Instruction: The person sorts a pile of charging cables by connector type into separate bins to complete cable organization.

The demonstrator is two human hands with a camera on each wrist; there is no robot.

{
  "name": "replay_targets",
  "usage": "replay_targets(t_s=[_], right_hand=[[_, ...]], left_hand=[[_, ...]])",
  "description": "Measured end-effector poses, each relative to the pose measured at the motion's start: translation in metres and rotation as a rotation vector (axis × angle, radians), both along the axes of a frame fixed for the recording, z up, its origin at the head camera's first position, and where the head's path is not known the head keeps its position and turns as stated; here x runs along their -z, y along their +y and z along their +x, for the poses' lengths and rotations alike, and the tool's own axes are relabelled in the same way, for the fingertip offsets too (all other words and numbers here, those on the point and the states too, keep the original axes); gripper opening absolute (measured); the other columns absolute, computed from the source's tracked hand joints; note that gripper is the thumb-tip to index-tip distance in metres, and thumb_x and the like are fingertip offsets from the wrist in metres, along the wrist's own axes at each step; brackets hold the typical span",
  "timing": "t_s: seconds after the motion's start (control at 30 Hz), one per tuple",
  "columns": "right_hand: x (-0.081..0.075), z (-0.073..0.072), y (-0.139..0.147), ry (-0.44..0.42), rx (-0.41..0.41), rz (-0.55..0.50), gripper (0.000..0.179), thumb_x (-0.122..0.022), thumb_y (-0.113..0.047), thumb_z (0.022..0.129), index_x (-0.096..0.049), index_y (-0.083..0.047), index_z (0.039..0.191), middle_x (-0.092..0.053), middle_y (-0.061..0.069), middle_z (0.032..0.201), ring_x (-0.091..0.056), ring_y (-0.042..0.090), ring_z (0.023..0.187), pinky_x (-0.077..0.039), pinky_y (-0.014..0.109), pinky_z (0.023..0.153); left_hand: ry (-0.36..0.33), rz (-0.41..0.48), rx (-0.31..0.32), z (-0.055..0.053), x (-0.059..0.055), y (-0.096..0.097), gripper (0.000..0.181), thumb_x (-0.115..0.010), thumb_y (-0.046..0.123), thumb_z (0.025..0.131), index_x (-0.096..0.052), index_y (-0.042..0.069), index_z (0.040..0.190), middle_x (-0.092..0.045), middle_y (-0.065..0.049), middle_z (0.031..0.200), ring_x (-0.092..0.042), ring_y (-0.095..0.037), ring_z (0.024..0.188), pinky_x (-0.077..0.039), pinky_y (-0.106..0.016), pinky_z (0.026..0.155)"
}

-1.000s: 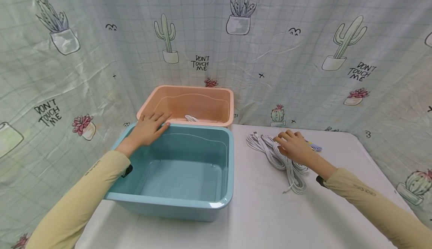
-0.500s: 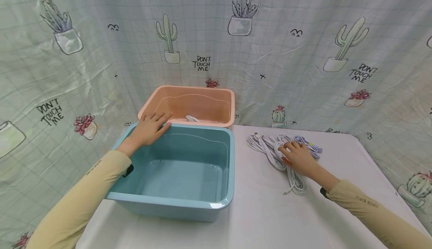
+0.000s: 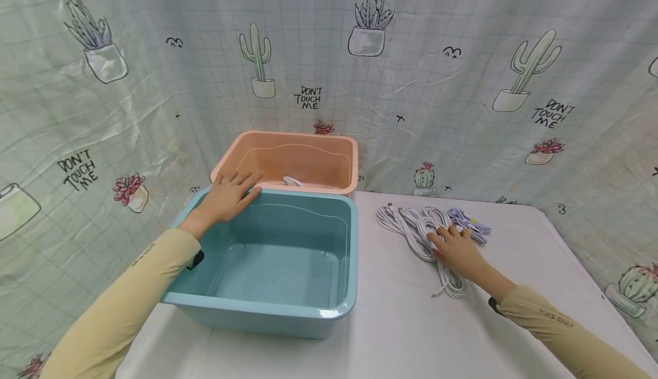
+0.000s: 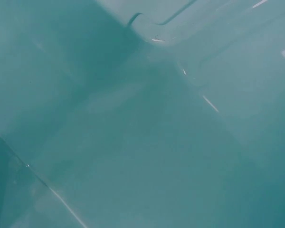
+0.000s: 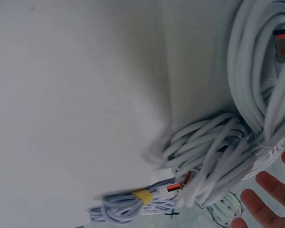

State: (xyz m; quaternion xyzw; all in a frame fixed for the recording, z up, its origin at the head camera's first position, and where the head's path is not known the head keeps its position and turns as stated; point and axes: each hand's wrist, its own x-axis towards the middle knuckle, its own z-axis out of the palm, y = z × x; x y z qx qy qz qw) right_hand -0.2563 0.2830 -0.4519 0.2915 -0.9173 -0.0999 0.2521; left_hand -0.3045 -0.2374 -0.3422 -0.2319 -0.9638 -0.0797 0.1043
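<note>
My left hand rests on the far left rim of a blue plastic bin, its fingers stretched toward the peach bin behind. The left wrist view shows only blue bin wall and floor. Over at the right, my right hand is above a bundle of white cables, fingers spread and slightly bent. In the right wrist view its fingers are beside the coiled white cable, with no cable visibly between them. Past that hand lies a lilac cable with a yellow tie.
A peach bin stands behind the blue one, with a white cable inside. Both bins and the cables are on a white-covered table. A cactus-print curtain hangs around the back and sides.
My right hand has lowered and come nearer over the white cables, uncovering more of the lilac cable. My left hand stays on the blue bin's rim.
</note>
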Motion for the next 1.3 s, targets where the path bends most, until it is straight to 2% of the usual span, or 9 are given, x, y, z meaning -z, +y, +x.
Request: replay_targets(t_s=[0.57, 0.8, 1.03, 1.2, 1.3], right_hand=[[0.011, -0.004, -0.008, -0.055, 0.076, -0.050, 0.032, -0.072, -0.017, 0.072, -0.052, -0.007, 0.095, -0.055, 0.009, 0.079, -0.049, 0.031, 0.070, -0.039, 0.044, 0.055], [0.011, 0.000, -0.013, -0.131, 0.114, -0.063, 0.029, -0.067, -0.015, 0.078, -0.048, -0.006, 0.097, -0.052, 0.011, 0.080, -0.049, 0.034, 0.074, -0.038, 0.044, 0.059], [0.007, 0.002, -0.017, -0.108, 0.082, -0.064, 0.026, -0.067, -0.010, 0.077, -0.047, -0.007, 0.095, -0.048, 0.009, 0.077, -0.048, 0.033, 0.072, -0.039, 0.043, 0.058], [-0.001, 0.002, -0.021, -0.084, 0.031, -0.060, 0.027, -0.067, -0.003, 0.073, -0.047, -0.009, 0.090, -0.046, 0.008, 0.075, -0.047, 0.032, 0.069, -0.038, 0.041, 0.054], [-0.007, 0.000, -0.024, -0.041, -0.009, -0.052, 0.030, -0.069, -0.002, 0.070, -0.048, -0.009, 0.091, -0.047, 0.008, 0.075, -0.046, 0.032, 0.066, -0.039, 0.040, 0.052]], left_hand=[[-0.023, -0.015, -0.009, -0.002, 0.001, 0.001, 0.053, -0.028, 0.044, 0.096, -0.028, 0.016, 0.142, -0.031, -0.017, 0.143, -0.021, -0.044, 0.131, -0.007, -0.060, 0.106], [-0.015, -0.012, -0.006, -0.002, 0.001, 0.000, 0.053, -0.029, 0.043, 0.096, -0.028, 0.016, 0.141, -0.032, -0.017, 0.142, -0.022, -0.044, 0.131, -0.007, -0.060, 0.106], [-0.011, -0.014, -0.007, -0.002, 0.002, 0.000, 0.053, -0.028, 0.043, 0.096, -0.028, 0.016, 0.141, -0.032, -0.017, 0.142, -0.023, -0.043, 0.131, -0.008, -0.059, 0.106], [-0.005, -0.011, -0.006, -0.002, 0.001, 0.000, 0.053, -0.029, 0.042, 0.096, -0.029, 0.015, 0.141, -0.034, -0.017, 0.141, -0.024, -0.043, 0.130, -0.009, -0.059, 0.106], [-0.003, -0.010, -0.006, -0.002, 0.001, 0.000, 0.052, -0.029, 0.043, 0.096, -0.029, 0.015, 0.141, -0.034, -0.017, 0.141, -0.024, -0.043, 0.130, -0.009, -0.059, 0.106]])
